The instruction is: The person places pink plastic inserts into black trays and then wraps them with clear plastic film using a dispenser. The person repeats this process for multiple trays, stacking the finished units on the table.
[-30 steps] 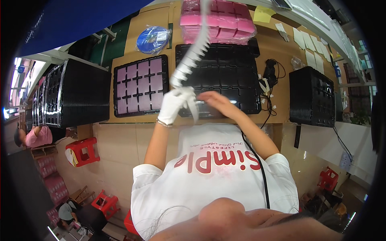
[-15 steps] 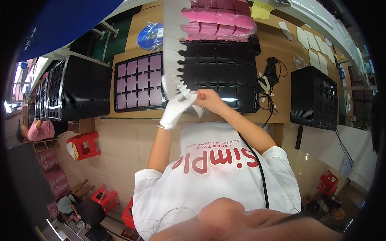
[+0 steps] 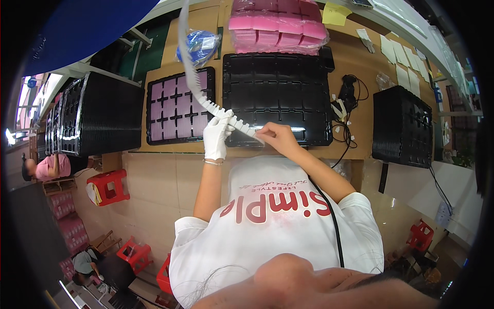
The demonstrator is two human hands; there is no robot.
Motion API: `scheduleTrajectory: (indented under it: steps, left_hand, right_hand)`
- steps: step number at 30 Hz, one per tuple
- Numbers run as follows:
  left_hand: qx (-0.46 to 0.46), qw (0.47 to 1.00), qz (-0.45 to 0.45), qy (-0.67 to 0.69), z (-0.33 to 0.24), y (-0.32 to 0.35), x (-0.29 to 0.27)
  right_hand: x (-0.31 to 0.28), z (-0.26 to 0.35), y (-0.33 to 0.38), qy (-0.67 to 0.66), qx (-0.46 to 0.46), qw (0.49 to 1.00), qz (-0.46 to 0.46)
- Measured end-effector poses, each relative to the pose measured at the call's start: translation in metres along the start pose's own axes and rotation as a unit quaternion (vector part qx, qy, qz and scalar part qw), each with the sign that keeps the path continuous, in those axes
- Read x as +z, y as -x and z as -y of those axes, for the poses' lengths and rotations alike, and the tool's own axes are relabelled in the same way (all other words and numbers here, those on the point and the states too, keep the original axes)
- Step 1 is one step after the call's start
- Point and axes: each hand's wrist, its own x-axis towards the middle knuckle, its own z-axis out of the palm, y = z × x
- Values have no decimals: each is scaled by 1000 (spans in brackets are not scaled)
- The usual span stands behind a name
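A long white strip with a row of notched tabs along its edge (image 3: 192,80) curves from the far edge of the table down to my hands. My left hand (image 3: 216,138), in a white glove, is closed around its lower part. With bare fingers pinched together, my right hand (image 3: 282,139) holds the strip's near end, just right of the glove. Both hands are above the near edge of a large black moulded tray (image 3: 278,92). Left of it lies a smaller black tray (image 3: 150,119) with pink pieces in its compartments.
Tall stacks of black trays stand at the left (image 3: 113,113) and right (image 3: 404,126). Behind lie plastic-wrapped pink foam blocks (image 3: 278,23) and a blue bundle in clear plastic (image 3: 198,49). Black cables (image 3: 348,92) lie right of the large tray. A red stool (image 3: 110,186) and two people are leftward.
The strip has swung left and turned more edge-on, with its lower part now slanting to the right. My right hand has moved a little right and down, away from the glove.
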Motion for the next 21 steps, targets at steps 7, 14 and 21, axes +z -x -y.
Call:
scheduleTrajectory:
  steps: [7,14,21]
  left_hand:
    - [-15,1000,-23,-2,18,-10,-17]
    - [-31,997,42,-51,12,-11,-3]
    - [-52,994,42,-87,6,-9,-9]
  right_hand:
    - [-9,3,-58,96,-213,971,-44]
    - [-28,-79,-243,121,-34,989,-82]
    - [-13,-69,-268,317,-2,947,-54]
